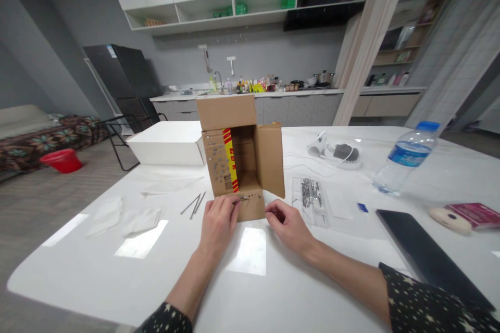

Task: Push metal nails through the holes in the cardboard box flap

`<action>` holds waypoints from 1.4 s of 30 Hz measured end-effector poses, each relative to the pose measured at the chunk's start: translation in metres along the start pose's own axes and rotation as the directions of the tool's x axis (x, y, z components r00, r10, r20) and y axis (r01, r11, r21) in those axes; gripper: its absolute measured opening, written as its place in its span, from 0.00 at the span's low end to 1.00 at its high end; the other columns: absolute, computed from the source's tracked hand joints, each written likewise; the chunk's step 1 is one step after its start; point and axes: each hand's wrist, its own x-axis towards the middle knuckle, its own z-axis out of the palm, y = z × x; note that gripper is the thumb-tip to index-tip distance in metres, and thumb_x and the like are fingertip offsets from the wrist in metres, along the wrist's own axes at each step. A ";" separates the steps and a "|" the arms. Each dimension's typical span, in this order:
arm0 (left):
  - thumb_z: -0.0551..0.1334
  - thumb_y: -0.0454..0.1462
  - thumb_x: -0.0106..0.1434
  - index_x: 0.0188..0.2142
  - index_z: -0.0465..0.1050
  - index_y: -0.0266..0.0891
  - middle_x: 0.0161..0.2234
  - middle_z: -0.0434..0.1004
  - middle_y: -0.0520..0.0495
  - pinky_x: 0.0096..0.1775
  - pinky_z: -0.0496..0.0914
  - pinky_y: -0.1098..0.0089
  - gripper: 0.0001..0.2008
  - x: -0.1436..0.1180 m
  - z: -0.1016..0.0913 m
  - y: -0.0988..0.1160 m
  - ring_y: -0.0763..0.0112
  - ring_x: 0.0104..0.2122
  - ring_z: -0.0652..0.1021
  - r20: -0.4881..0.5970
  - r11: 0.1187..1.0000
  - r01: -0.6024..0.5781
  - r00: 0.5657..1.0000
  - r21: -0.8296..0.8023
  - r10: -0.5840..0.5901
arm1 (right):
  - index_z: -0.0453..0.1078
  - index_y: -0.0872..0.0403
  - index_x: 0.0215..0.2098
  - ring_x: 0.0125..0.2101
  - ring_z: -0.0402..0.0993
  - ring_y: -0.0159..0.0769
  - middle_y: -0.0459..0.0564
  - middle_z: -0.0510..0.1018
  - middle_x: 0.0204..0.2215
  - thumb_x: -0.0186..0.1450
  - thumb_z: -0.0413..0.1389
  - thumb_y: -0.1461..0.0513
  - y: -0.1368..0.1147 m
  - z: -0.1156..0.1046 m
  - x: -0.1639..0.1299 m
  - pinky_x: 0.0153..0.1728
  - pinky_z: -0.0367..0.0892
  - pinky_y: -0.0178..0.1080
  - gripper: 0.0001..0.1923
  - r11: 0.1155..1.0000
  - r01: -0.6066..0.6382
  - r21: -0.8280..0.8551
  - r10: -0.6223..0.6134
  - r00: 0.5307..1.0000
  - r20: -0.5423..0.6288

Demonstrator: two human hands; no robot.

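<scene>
White glossy table point(117, 281), kitchen behind. Left hand point(217, 223) pinching thin metal pin point(242, 199) against lower flap point(250, 207) of cardboard box point(238, 158); fingers closed on it. Right hand point(287, 225) loosely curled, touching flap edge, holding nothing visible. Box on side at table centre, open toward camera, probably light, thin-walled, dents easily: brace at flap fold. Loose pins point(193, 204) left; bagged pins point(311, 192) right. Water bottle point(406, 158) farther right.

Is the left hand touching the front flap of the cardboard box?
Touching. The head view shows the left hand with fingertips resting on the box's lowered front flap.
</scene>
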 end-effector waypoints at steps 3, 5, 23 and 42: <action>0.57 0.33 0.68 0.40 0.69 0.40 0.36 0.79 0.48 0.39 0.64 0.65 0.04 0.003 0.001 0.000 0.67 0.36 0.76 0.001 1.000 -0.003 1.000 0.017 0.003 | 0.70 0.54 0.32 0.25 0.65 0.32 0.44 0.72 0.24 0.61 0.52 0.63 0.000 0.000 -0.001 0.27 0.60 0.35 0.05 1.000 0.005 0.001 -0.005 1.000 0.002; 0.57 0.33 0.68 0.40 0.69 0.40 0.35 0.78 0.48 0.39 0.64 0.65 0.03 0.005 0.000 0.001 0.66 0.36 0.76 -0.008 0.999 -0.011 1.000 0.030 0.012 | 0.70 0.54 0.32 0.25 0.65 0.32 0.44 0.72 0.24 0.61 0.52 0.63 -0.002 -0.001 -0.001 0.27 0.59 0.35 0.05 1.000 0.003 0.000 -0.003 1.000 0.000; 0.56 0.35 0.68 0.36 0.71 0.41 0.33 0.81 0.50 0.38 0.61 0.64 0.06 0.022 0.003 0.005 0.69 0.32 0.77 -0.009 0.993 -0.110 0.994 0.047 0.110 | 0.70 0.54 0.32 0.24 0.65 0.32 0.44 0.74 0.25 0.60 0.52 0.63 -0.004 -0.001 -0.002 0.27 0.60 0.35 0.06 1.000 0.010 -0.016 -0.011 0.999 -0.032; 0.58 0.36 0.66 0.36 0.74 0.42 0.35 0.80 0.48 0.39 0.63 0.61 0.06 0.019 0.009 0.004 0.65 0.36 0.76 0.038 0.990 -0.111 0.993 0.089 0.108 | 0.70 0.54 0.32 0.26 0.66 0.32 0.44 0.73 0.25 0.60 0.52 0.63 0.000 -0.003 -0.002 0.29 0.62 0.35 0.06 0.998 0.037 -0.046 -0.039 0.998 -0.048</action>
